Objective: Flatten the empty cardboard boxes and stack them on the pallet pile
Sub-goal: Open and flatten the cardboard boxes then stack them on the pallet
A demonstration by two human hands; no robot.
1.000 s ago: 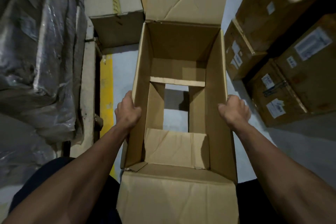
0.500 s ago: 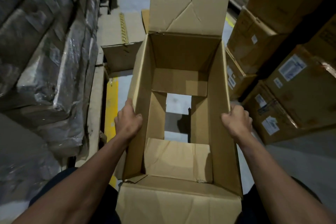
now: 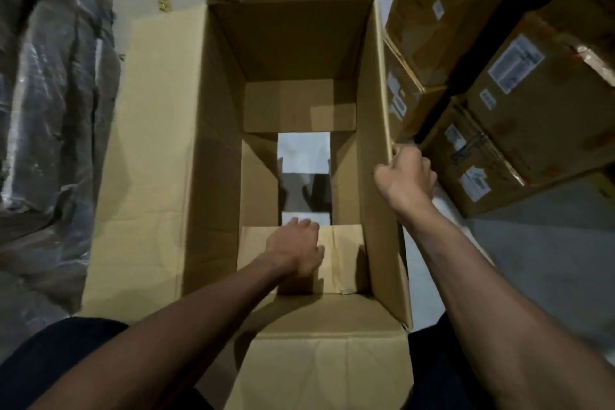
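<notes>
Both hands work the open cardboard box (image 3: pixel 299 53) held in front of the person: the right hand (image 3: pixel 404 178) grips its right wall's top edge, fingers curled over; the left hand (image 3: pixel 294 248) reaches inside, seemingly curled over the near bottom flap (image 3: pixel 346 256). Labelled cartons (image 3: pixel 532 93) are stacked to the right.

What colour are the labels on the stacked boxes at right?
White with dark print, on the labels of the brown stacked boxes, head view.
</notes>
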